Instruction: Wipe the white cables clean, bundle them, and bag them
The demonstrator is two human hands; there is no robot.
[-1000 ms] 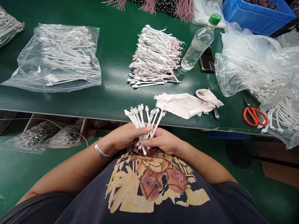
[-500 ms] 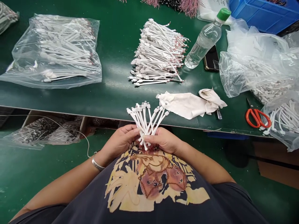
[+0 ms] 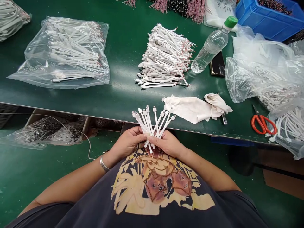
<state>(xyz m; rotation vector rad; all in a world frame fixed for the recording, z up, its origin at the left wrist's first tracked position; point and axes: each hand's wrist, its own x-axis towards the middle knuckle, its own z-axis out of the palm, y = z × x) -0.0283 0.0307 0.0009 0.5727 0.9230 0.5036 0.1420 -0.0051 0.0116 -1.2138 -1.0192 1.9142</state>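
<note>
A fanned bunch of short white cables (image 3: 152,123) with small metal plugs is held between both hands, close to my shirt front. My left hand (image 3: 129,141) pinches the bunch from the left, its thumb across the cables. From the right, my right hand (image 3: 169,144) grips the same bunch, and the two thumb tips meet near its middle. The plug ends spread upward past the table edge, while the lower ends poke out below the thumbs. The fingers behind the cables are mostly hidden.
Beyond the hands lies a pile of white cables (image 3: 166,57). A cloth (image 3: 190,109), red-handled scissors (image 3: 263,124), a water bottle (image 3: 211,47) and a phone (image 3: 217,65) are to the right. Bagged cables (image 3: 76,50) sit at left, more bags (image 3: 261,66) and a blue crate (image 3: 268,19) at right.
My thumbs have come closer together over the cables, and the fan of plugs has shifted slightly. The whole view has moved a little.
</note>
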